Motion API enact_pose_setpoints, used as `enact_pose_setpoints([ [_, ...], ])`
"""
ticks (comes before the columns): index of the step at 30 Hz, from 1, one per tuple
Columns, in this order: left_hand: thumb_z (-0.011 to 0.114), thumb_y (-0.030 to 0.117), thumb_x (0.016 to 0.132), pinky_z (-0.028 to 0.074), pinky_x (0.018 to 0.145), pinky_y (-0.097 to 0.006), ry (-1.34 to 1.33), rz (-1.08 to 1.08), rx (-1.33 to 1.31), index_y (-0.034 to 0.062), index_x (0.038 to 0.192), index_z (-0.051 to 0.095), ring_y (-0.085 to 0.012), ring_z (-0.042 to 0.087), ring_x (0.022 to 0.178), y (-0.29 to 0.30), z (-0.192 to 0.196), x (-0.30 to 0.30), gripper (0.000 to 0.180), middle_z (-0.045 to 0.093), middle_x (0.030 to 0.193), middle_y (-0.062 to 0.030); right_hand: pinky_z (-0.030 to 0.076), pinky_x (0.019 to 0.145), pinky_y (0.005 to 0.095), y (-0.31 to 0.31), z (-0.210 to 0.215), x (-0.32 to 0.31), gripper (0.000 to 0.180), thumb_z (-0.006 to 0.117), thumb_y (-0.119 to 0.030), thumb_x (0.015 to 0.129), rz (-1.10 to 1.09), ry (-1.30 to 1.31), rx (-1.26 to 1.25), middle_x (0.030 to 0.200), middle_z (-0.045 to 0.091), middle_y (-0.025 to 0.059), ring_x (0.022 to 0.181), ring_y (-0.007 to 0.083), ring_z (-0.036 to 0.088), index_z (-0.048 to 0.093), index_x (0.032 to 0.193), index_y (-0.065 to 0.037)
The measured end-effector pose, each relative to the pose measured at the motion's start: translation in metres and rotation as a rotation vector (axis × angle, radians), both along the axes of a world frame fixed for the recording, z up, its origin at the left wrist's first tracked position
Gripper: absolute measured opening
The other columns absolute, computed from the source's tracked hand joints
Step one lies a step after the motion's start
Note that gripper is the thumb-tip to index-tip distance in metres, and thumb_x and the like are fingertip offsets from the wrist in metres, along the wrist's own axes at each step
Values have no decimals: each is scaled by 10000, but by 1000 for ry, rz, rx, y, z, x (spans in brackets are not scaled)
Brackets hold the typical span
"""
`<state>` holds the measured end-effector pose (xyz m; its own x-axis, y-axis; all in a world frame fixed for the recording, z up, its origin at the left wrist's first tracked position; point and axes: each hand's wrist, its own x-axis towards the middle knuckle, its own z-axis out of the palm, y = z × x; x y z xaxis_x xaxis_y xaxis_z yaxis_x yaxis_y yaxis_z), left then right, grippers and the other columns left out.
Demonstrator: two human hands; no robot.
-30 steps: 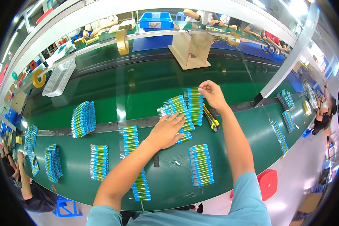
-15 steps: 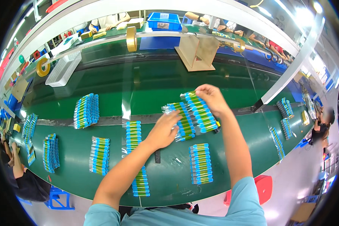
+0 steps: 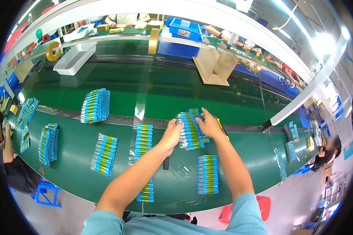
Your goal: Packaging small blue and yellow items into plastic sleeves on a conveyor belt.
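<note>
Between my hands is a stack of slim blue-and-green pieces in clear wrap (image 3: 191, 131), two layers lying slightly askew on each other. My left hand (image 3: 171, 135) presses on its left edge, fingers together and thumb up. On the opposite side my right hand (image 3: 210, 124) grips the upper right edge, with part of the stack hidden under its fingers. A similar strip (image 3: 207, 174) lies just below, nearer to me. Beyond my right wrist a yellow-and-black tool (image 3: 222, 127) shows only in part.
More such stacks lie leftward on the green table (image 3: 176, 188), among them a tall one (image 3: 95, 106) and a flat one (image 3: 104, 154). Farther back stand a white basket (image 3: 75, 59) and a wooden stand (image 3: 215, 66). A white post (image 3: 302, 94) rises at right. People work around.
My right hand has brought its strip down and left against the other stack. My left hand has shifted from lying over the stack to its left edge. The view has tilted slightly.
</note>
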<state>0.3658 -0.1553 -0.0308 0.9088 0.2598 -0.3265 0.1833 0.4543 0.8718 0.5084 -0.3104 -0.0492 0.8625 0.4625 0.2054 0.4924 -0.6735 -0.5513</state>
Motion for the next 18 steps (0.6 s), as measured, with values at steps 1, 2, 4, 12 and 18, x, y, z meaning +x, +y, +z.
enact_pose_setpoints([
  [1,531,297,1009,299,1138,-343,-27,-2,-28,1,1560,219,-211,387,1392,-1,-1,1,699,386,1539,-135,449,1064,420,-1,-1,-3,619,678,-232,924,38,48,-43,1377,553,270,1272,376,556,464,1420,70],
  [2,526,311,1015,280,1160,-357,-55,-11,-54,2,1566,206,-218,364,1420,-1,-1,1,708,369,1552,-141,437,1084,422,-1,1,-8,625,672,-235,928,68,96,-85,1412,532,277,1309,380,534,452,1425,75],
  [4,523,316,1019,264,1173,-362,-50,-28,-87,1,1571,194,-220,350,1434,-3,-1,0,715,352,1564,-146,434,1088,415,2,3,-19,618,667,-233,929,79,68,-73,1404,542,273,1309,381,535,453,1423,70],
  [12,516,309,1019,275,1166,-346,-86,-83,-112,-5,1575,191,-215,381,1421,-11,-2,-4,717,385,1551,-156,424,1090,446,16,9,-34,612,712,-239,887,49,126,-94,1316,578,267,1256,398,542,505,1386,48],
  [18,494,270,1005,332,1123,-346,-87,-123,-48,34,1536,298,-197,477,1343,-11,-11,-3,613,508,1439,-116,420,1091,459,8,18,-53,684,674,-238,915,-111,127,-138,1363,549,291,1269,430,535,387,1475,29],
])
